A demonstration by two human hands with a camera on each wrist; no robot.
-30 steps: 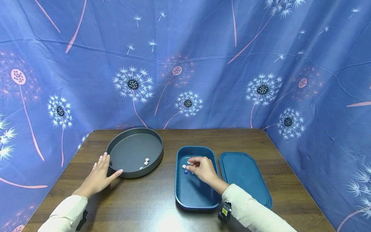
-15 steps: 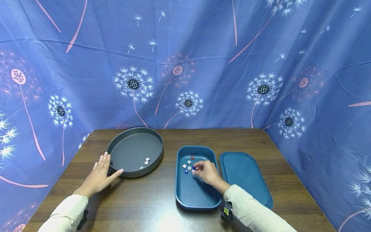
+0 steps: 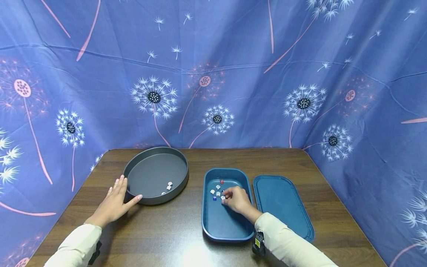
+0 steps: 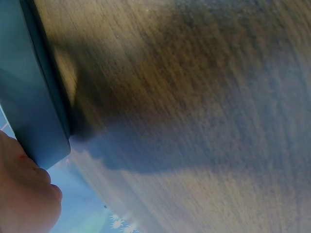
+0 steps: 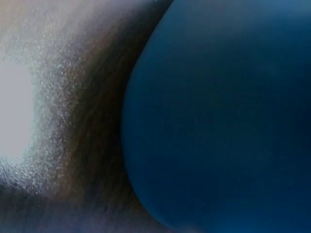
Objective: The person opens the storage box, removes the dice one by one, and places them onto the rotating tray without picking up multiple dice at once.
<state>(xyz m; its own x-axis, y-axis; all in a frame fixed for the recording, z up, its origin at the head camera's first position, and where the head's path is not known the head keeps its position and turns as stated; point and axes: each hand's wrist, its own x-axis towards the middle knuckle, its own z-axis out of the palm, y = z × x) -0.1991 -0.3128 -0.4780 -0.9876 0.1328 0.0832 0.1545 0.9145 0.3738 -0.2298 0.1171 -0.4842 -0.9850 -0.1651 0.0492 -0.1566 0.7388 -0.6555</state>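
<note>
In the head view, my left hand [image 3: 111,202] rests against the left front side of a round dark grey pan [image 3: 156,152], its fingers straight and thumb spread along the rim. My right hand [image 3: 237,199] is inside a deep blue rectangular box [image 3: 228,228], with thumb and fingertips about a white die [image 3: 223,197]. Around it lie several loose dice: a red die [image 3: 221,181], a blue die [image 3: 215,198] and white ones such as this white die [image 3: 212,191]. Another blue die is mostly hidden behind the fingers. The right wrist view catches only the box's outer wall [image 5: 204,121].
Near the pan's front right inner wall lie a few white dice [image 3: 169,187]. A flat blue lid [image 3: 283,207] lies on the brown wooden table [image 3: 153,237], right of the box. Blue dandelion-print cloth [image 3: 233,85] hangs behind and at both sides.
My right hand has drawn back slightly to the right and nearer, uncovering the red die and several white ones, and its fingertips have come together about a white die. My left hand stays put.
</note>
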